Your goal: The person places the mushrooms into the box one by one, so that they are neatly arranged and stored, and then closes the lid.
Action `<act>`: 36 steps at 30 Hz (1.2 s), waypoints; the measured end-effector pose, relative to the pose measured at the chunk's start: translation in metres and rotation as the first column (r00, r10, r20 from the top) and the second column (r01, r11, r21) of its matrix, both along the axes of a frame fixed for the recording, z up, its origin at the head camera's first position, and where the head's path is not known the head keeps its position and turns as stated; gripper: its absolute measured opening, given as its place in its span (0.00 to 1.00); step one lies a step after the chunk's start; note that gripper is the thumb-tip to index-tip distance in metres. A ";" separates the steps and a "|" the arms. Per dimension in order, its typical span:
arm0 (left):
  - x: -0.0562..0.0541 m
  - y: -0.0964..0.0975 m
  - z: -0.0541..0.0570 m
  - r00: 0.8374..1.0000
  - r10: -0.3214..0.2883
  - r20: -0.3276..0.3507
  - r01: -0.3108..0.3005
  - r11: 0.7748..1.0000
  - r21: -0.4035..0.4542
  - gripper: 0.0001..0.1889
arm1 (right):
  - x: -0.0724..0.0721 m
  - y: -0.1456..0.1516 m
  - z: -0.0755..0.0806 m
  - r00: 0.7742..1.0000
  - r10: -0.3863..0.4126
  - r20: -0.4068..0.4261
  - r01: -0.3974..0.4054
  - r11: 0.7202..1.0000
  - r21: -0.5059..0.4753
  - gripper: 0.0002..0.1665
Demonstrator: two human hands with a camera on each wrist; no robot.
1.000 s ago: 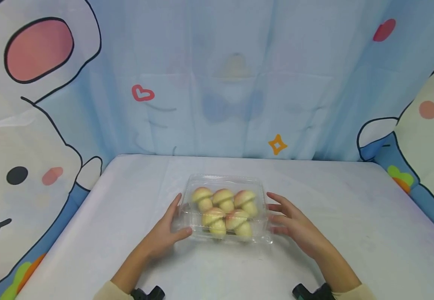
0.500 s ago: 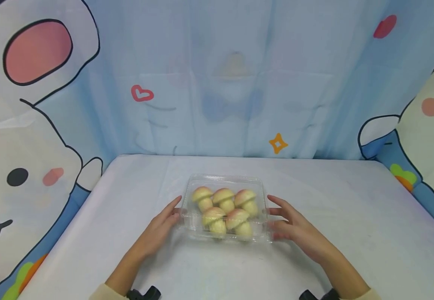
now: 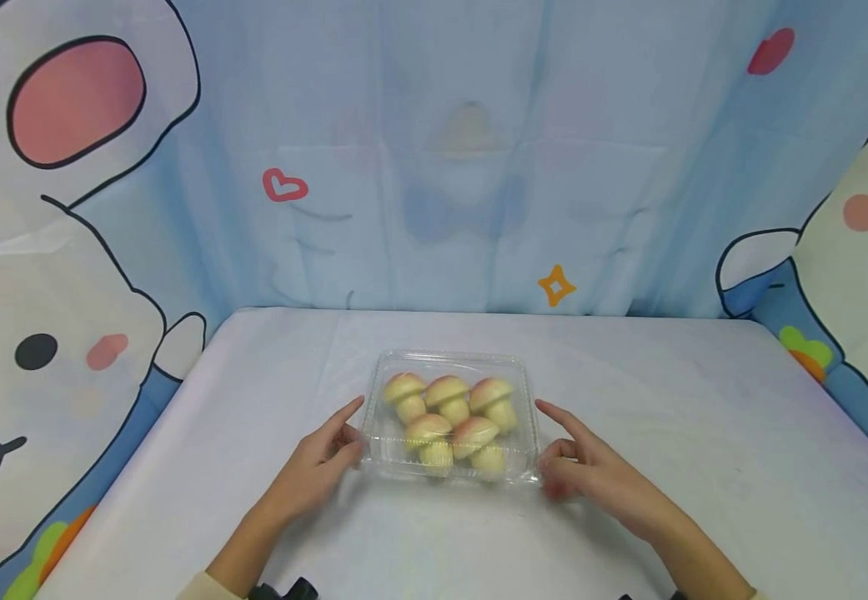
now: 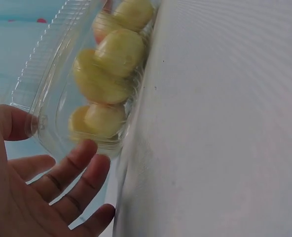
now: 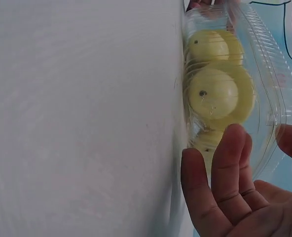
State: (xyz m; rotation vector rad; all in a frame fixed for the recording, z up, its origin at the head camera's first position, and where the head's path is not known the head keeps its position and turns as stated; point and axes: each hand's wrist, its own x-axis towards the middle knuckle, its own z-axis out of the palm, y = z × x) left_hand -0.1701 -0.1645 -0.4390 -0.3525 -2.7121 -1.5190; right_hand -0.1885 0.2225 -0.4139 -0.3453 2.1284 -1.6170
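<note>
**A:** What sits in the middle of the head view?

**B:** A clear plastic clamshell box point(image 3: 454, 417) rests flat on the pale tabletop point(image 3: 704, 433), just below the centre of the frame; inside it stand five mushroom-shaped buns point(image 3: 449, 421), yellow with pink-tinged caps, three in the upper row and two in the lower; the lid appears to be down over them.

**A:** And the hands?

**B:** The left hand point(image 3: 321, 467) lies at the box's lower left corner, fingers fairly straight and spread, thumb tip against the rim; the left wrist view shows the fingertips point(image 4: 84, 150) touching the box wall. The right hand point(image 3: 584, 467) mirrors it at the lower right corner, forefinger stretched toward the upper right of the box, the other fingers loosely bent at the rim; the right wrist view shows its fingers point(image 5: 232, 148) against the wall and the thumb near the lid's edge. Neither hand is wrapped around the box; both merely touch it from the sides.

**A:** What could go wrong from here?

**B:** I judge the thin plastic to be the weak point; a hard squeeze from both sides could buckle the walls and crush the soft buns; an uneven pull at one corner could pop the lid or skid the light box across the smooth tabletop; tipping it could tumble the buns together.
</note>
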 end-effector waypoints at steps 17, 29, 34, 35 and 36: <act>-0.002 0.001 -0.003 0.972 -0.211 0.108 0.157 0.915 0.372 0.38 | 0.004 -0.006 0.000 0.996 0.012 0.083 -0.006 0.998 -0.068 0.52; 0.000 0.001 -0.004 0.970 -0.217 0.113 0.158 0.906 0.392 0.39 | 0.008 -0.007 -0.002 0.992 0.022 0.122 -0.010 0.995 -0.102 0.53; 0.000 0.002 -0.004 0.967 -0.220 0.126 0.151 0.898 0.413 0.39 | 0.010 -0.007 -0.003 0.991 0.052 0.125 -0.036 0.991 -0.126 0.55; 0.000 0.002 -0.004 0.967 -0.221 0.129 0.149 0.896 0.418 0.39 | 0.010 -0.007 -0.003 0.991 0.058 0.121 -0.042 0.991 -0.130 0.55; 0.000 0.002 -0.004 0.967 -0.218 0.133 0.144 0.896 0.420 0.39 | 0.010 -0.007 -0.003 0.991 0.062 0.117 -0.046 0.990 -0.134 0.55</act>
